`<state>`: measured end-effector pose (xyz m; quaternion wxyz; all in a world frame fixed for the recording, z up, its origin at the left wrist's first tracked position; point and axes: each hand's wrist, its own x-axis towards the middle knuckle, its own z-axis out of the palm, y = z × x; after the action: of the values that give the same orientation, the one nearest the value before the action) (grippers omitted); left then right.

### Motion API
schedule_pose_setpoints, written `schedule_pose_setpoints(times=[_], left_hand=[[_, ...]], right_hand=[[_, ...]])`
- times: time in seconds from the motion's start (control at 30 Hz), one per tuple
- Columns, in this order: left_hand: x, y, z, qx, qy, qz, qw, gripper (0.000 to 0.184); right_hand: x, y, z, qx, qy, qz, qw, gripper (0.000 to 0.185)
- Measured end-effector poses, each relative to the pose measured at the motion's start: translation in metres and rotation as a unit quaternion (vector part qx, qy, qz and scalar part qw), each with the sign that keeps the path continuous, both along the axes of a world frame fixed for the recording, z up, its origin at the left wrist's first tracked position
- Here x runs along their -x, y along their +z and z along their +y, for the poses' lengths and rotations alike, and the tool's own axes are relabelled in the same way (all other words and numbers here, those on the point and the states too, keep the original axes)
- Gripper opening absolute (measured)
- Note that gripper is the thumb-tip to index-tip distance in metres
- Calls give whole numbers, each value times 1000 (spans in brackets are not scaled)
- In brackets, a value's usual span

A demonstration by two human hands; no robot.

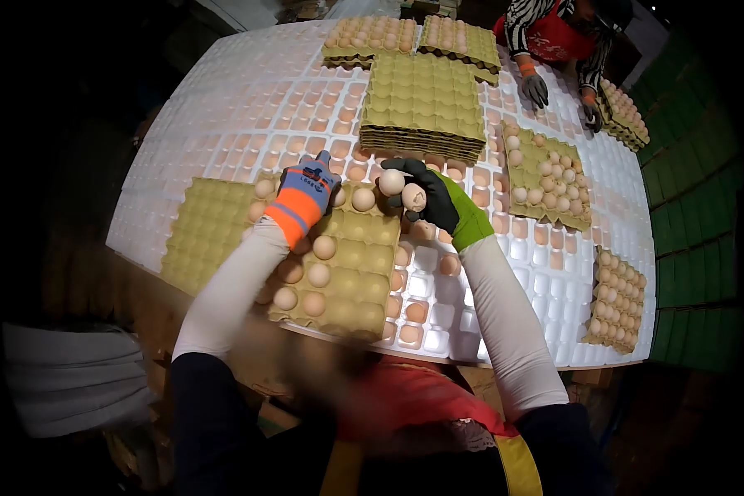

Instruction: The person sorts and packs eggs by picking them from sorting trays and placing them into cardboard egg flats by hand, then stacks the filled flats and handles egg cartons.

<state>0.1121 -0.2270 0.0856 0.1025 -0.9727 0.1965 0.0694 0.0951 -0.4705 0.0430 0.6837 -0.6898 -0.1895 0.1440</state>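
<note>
Eggs (391, 183), two of them, sit in our right hand (435, 198), just over the one o'clock corner of the near tray (364, 285). The dark-gloved fingers there curl around both; the lower egg shows a mark on its shell, and we cannot tell whether it is a crack or dirt. Our left hand (308, 183) is over the tray's eleven o'clock edge, fingers part-spread, close to eggs on either side; whether they grip one, we cannot make out.

With two shells in one palm, we do best to hold them softly, without letting them knock, and to turn the marked one to the light before trusting it. Lowering one egg at a time seems safer than tipping both out. Bare cups lie toward three o'clock in the near tray, while eggs crowd its nine o'clock side, so our left wrist should travel high there. The stack of trays (422, 95) at one o'clock stands close behind our right knuckles; on this white-celled surface (554, 310) we should avoid bumping it.
</note>
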Motion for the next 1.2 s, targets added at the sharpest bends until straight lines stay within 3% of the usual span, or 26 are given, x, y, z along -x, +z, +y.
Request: schedule_pose_setpoints(times=[0.13, 0.2, 0.23, 0.27, 0.33, 0.37, 0.4, 0.43, 0.5, 0.53, 0.57, 0.6, 0.63, 0.67, 0.73, 0.8, 0.9, 0.93, 1.03, 1.07, 1.1, 1.13, 1.17, 1.2], left_hand=[[2, 0, 13, -15, -15, -19, 1000, 40], [10, 8, 19, 114, 37, -27, 992, 40], [8, 4, 31, 204, 52, -18, 978, 40], [6, 0, 41, 279, 65, 15, 958, 39], [2, -15, 61, 390, 50, 37, 919, 38], [4, -17, 68, 389, 48, 38, 919, 38], [9, -20, 72, 451, 38, 23, 891, 38], [17, -19, 66, 514, 25, 13, 857, 39], [40, -8, 54, 603, 67, 48, 794, 34], [54, 6, 48, 628, 87, 70, 770, 33], [79, 43, 28, 663, 208, 160, 701, 34], [94, 47, 20, 654, 195, 152, 715, 36], [110, 51, 12, 644, 183, 142, 729, 38], [118, 34, 13, 577, 36, 33, 816, 40], [153, 31, -15, 471, -33, -21, 881, 45], [184, 14, -52, 538, -30, 49, 841, 48], [201, -27, -111, 486, -20, 38, 873, 50], [200, -46, -128, 458, 36, 51, 887, 48], [166, -98, -163, 323, 73, -60, 942, 34], [152, -119, -166, 282, 84, -104, 950, 30], [139, -134, -167, 227, 88, -90, 966, 30], [132, -141, -167, 171, 92, -69, 979, 30], [128, -147, -164, 203, 104, -52, 972, 35], [129, -158, -160, 264, 96, -96, 955, 34]], right_hand=[[-9, -3, 4, 12, -27, 89, 996, 33], [-15, -4, 10, 16, -49, 144, 988, 31], [-18, -20, 19, 146, -75, -126, 978, 27], [-22, -36, 28, 287, -188, -369, 864, 25], [-12, 5, 50, 498, -92, -282, 815, 26], [-9, 14, 57, 523, -63, -315, 790, 29], [-10, 8, 72, 611, -51, -337, 715, 33], [-14, -2, 76, 560, -60, -314, 765, 34], [-21, -30, 51, 460, -99, -474, 744, 34], [-21, 6, 43, 440, -53, -375, 814, 34], [-28, -4, 25, 295, -38, -224, 928, 34], [-32, -14, -5, 136, -23, -61, 989, 35], [-16, -3, -37, 135, -51, 53, 988, 37], [7, 10, -70, 132, -82, 165, 974, 41], [38, -34, -123, 152, -166, 119, 967, 37], [87, -54, -151, 320, -243, -52, 914, 40], [122, -51, -148, 417, -215, -42, 882, 42], [126, -55, -144, 515, -191, -49, 835, 43], [132, -61, -145, 564, -184, -48, 804, 42], [130, -62, -152, 415, -221, 46, 881, 41], [132, -64, -158, 251, -247, 141, 925, 40], [138, -66, -164, 77, -265, 236, 932, 38], [143, -73, -171, -91, -244, 266, 928, 39], [148, -67, -174, -162, -226, 314, 908, 40]])
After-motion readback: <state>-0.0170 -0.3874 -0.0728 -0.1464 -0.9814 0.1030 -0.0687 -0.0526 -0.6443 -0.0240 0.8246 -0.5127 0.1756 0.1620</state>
